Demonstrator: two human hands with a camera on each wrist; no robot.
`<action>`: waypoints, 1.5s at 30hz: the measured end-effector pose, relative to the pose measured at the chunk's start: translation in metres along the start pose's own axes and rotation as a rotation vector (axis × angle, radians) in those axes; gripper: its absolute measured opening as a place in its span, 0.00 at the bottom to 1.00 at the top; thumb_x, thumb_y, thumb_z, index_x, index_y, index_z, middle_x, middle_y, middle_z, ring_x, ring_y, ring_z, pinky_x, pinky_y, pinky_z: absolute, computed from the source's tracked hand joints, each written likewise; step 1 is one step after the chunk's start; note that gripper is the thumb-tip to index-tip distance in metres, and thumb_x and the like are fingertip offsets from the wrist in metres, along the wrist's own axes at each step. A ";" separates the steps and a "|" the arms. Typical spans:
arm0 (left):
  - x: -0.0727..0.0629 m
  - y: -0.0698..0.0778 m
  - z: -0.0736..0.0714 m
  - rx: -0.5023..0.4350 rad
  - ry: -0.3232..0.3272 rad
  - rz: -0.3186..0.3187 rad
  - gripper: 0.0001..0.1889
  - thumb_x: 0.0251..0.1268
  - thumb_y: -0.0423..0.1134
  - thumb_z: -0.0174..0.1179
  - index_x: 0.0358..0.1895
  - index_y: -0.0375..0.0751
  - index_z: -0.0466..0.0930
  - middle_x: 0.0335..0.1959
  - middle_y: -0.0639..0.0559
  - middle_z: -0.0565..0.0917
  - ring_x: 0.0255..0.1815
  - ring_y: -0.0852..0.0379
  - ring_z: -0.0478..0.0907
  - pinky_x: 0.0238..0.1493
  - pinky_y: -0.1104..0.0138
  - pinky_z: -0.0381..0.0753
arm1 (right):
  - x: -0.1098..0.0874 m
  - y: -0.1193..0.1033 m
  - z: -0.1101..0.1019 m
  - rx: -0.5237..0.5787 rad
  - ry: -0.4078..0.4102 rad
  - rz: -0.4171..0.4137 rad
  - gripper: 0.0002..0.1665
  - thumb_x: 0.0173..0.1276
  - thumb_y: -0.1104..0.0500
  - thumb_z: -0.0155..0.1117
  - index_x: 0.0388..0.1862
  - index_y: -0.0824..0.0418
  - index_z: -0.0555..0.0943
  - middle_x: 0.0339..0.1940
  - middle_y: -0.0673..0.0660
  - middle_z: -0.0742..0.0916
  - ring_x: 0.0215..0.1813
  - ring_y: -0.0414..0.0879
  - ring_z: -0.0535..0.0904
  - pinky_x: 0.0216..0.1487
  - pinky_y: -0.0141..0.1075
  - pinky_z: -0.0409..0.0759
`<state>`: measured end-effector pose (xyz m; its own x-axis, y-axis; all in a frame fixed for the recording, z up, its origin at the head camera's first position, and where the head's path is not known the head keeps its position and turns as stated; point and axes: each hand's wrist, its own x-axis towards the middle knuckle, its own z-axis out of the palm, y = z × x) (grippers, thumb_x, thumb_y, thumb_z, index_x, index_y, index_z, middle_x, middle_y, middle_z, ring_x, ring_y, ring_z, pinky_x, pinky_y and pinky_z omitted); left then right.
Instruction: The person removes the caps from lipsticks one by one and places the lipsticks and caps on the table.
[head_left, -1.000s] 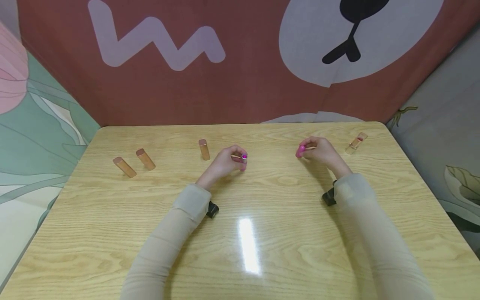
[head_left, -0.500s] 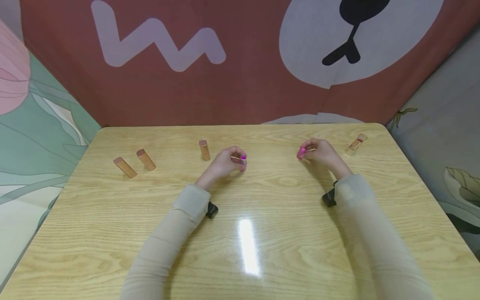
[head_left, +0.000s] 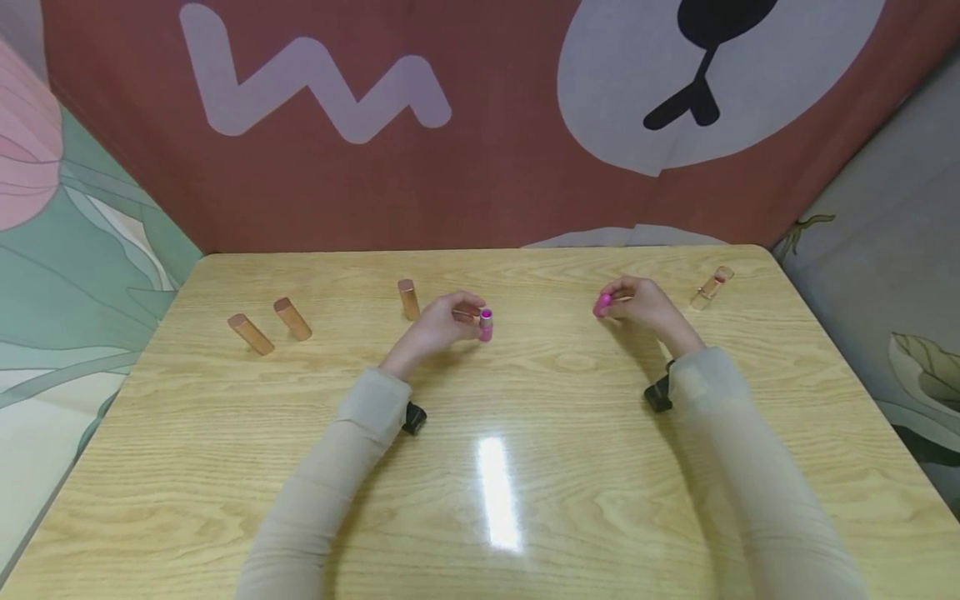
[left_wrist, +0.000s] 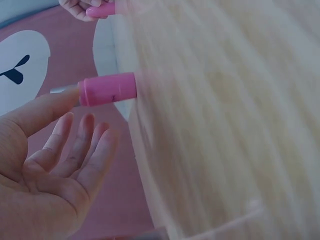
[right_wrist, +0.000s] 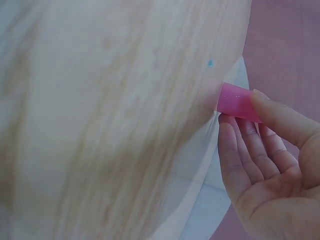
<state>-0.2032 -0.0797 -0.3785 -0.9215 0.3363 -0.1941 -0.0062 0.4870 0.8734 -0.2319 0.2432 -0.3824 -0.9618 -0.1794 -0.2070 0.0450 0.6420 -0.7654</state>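
A pink lipstick [head_left: 486, 332] without a cap stands upright on the table, with a silver collar and magenta top. Beside it is my left hand [head_left: 441, 323], its fingers spread and apart from the tube. In the left wrist view the thumb overlaps the silver end of the lipstick [left_wrist: 109, 89]; whether it touches cannot be told. Farther right, my right hand [head_left: 643, 305] pinches a pink lipstick cap [head_left: 602, 306] between thumb and fingers. The right wrist view shows the lower end of that cap [right_wrist: 235, 102] at the table surface.
Behind my left hand stands an orange-gold tube [head_left: 408, 299]. Two similar tubes, one nearer the edge [head_left: 250, 334] and one beside it [head_left: 292, 319], stand at the left. A clear-ended lipstick [head_left: 712, 288] is at the back right. The wooden table [head_left: 570, 467] meets a reddish backdrop [head_left: 487, 200].
My left hand has let go of the pink lipstick and drawn slightly left, leaving it standing. The right hand with the cap has hardly moved.
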 end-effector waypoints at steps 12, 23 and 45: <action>-0.014 0.008 -0.016 0.034 0.034 0.077 0.24 0.63 0.29 0.59 0.63 0.32 0.69 0.61 0.35 0.75 0.62 0.42 0.73 0.64 0.56 0.74 | -0.001 0.000 -0.001 0.041 -0.013 0.000 0.20 0.65 0.67 0.62 0.53 0.75 0.72 0.49 0.68 0.82 0.36 0.28 0.75 0.38 0.18 0.76; -0.024 0.012 -0.034 -0.064 0.263 0.147 0.18 0.64 0.31 0.61 0.56 0.36 0.75 0.56 0.38 0.79 0.58 0.45 0.77 0.59 0.59 0.79 | 0.000 0.001 0.000 0.076 -0.033 -0.013 0.22 0.65 0.68 0.62 0.55 0.77 0.70 0.49 0.70 0.84 0.35 0.27 0.77 0.39 0.19 0.77; -0.037 -0.014 -0.077 -0.114 0.434 0.101 0.22 0.62 0.38 0.64 0.59 0.38 0.74 0.60 0.42 0.77 0.61 0.45 0.74 0.61 0.58 0.77 | 0.000 0.002 -0.001 0.058 -0.029 -0.009 0.23 0.65 0.67 0.63 0.57 0.76 0.71 0.49 0.68 0.83 0.35 0.26 0.75 0.38 0.18 0.76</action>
<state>-0.1991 -0.1608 -0.3494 -0.9969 -0.0032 0.0787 0.0720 0.3694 0.9265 -0.2321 0.2454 -0.3834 -0.9541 -0.2064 -0.2170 0.0533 0.5959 -0.8013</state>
